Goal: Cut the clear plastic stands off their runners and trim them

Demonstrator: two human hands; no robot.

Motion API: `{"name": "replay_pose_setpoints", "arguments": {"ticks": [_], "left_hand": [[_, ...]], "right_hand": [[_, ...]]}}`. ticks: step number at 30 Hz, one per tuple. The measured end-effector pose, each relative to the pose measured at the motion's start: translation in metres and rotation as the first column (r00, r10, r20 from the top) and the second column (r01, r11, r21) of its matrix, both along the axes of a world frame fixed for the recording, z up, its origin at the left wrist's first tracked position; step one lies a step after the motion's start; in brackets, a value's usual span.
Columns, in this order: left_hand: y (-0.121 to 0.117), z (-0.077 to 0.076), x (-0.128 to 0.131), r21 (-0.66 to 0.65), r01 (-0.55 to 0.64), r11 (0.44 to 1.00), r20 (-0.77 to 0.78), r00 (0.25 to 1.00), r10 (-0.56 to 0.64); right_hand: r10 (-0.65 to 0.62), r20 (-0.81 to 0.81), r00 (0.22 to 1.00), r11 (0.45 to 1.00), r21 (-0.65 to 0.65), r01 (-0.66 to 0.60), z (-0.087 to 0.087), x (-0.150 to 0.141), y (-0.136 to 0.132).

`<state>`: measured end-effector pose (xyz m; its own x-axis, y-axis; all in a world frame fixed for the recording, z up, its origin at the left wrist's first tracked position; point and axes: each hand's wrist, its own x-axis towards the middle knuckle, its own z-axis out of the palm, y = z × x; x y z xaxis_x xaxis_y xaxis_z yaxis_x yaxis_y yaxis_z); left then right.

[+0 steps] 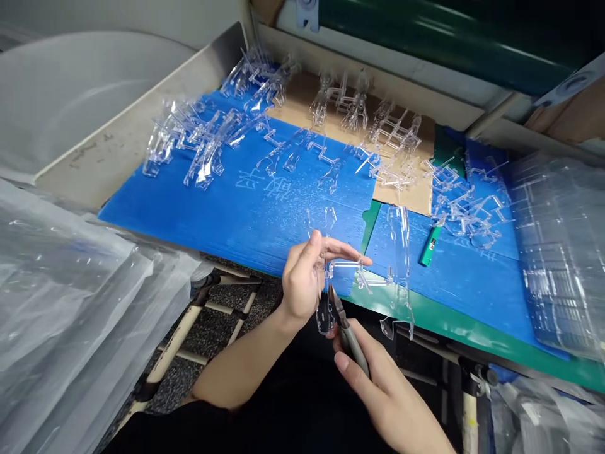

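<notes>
My left hand (302, 277) is closed round one side of a clear moulded plastic frame (401, 252), whose two long parts are joined by a thin runner. In my right hand (366, 366) is a pair of cutting pliers (348, 337) with grey handles. Their jaws point up and lie beside the lower part of the piece held on the left. Whether the jaws touch the plastic I cannot tell. The frame is held over the near edge of the blue-covered table (203, 214).
Clear plastic pieces (208, 139) lie in clusters along the back and left. Runner scraps (466, 205) and a green utility knife (430, 244) are at the right. Beyond them stands a stack of clear trays (558, 252). Plastic sheeting (70, 302) hangs at the left.
</notes>
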<state>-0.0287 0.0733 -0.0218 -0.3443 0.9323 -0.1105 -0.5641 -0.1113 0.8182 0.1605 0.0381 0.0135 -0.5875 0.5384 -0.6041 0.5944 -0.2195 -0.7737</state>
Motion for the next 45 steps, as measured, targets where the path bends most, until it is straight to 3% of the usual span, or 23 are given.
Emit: {"name": "replay_pose_setpoints", "arguments": {"ticks": [4,12,18,28,36,39,41,43,45], "left_hand": [[-0.001,-0.002,0.004,-0.014,0.034,0.999,0.031,0.999,-0.033],[0.003,-0.006,0.005,-0.079,0.03,0.996,-0.009,0.999,-0.03],[0.004,-0.006,0.007,-0.09,0.029,0.996,-0.025,0.999,-0.031],[0.002,-0.007,0.011,-0.086,0.043,0.995,-0.004,0.999,-0.044],[0.003,-0.005,0.014,-0.094,0.072,0.993,0.014,0.997,-0.071],[0.008,-0.005,0.017,-0.118,0.075,0.99,0.024,0.997,-0.073],[0.016,-0.008,0.016,-0.119,0.093,0.989,-0.012,0.995,-0.095],[0.029,-0.015,0.009,-0.151,0.135,0.979,-0.147,0.976,-0.158],[0.046,-0.023,-0.006,-0.222,0.097,0.97,-0.37,0.912,-0.176]], "right_hand": [[-0.037,0.016,0.999,0.999,0.011,0.037,0.006,-0.005,0.001],[-0.044,-0.047,0.998,0.999,-0.018,0.043,-0.015,0.005,0.001],[-0.058,-0.076,0.995,0.998,-0.01,0.057,-0.016,0.005,0.004],[-0.013,-0.046,0.999,0.996,-0.083,0.009,-0.02,0.008,0.007],[0.019,-0.105,0.994,0.998,-0.061,-0.026,-0.018,0.009,0.009],[-0.059,-0.178,0.982,0.992,-0.124,0.037,-0.025,0.007,0.011],[-0.182,-0.273,0.944,0.964,-0.239,0.117,-0.032,0.002,0.016],[-0.33,-0.356,0.875,0.904,-0.385,0.184,-0.041,-0.004,0.023],[-0.429,-0.396,0.812,0.85,-0.48,0.215,-0.05,-0.008,0.03]]}}
